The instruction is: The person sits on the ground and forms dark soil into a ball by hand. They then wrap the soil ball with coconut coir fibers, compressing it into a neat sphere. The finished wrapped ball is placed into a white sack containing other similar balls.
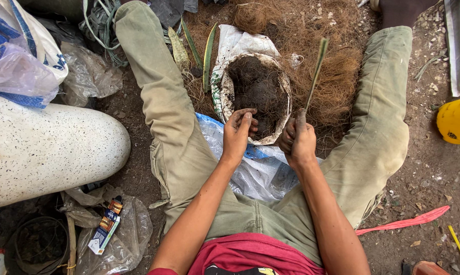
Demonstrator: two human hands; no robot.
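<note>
I sit on the ground with my legs spread in olive trousers. Between them stands a white bag rolled open and filled with dark soil. My left hand rests on the bag's near rim, fingers curled with soil on them; it holds nothing I can make out. My right hand grips the base of a long narrow green leaf cutting that points up and away over the bag's right side.
Brown coconut fibre lies heaped behind the bag. More leaf cuttings lie left of it. A speckled white pot lies on its side at left. A yellow container sits at right, a pink strip below it.
</note>
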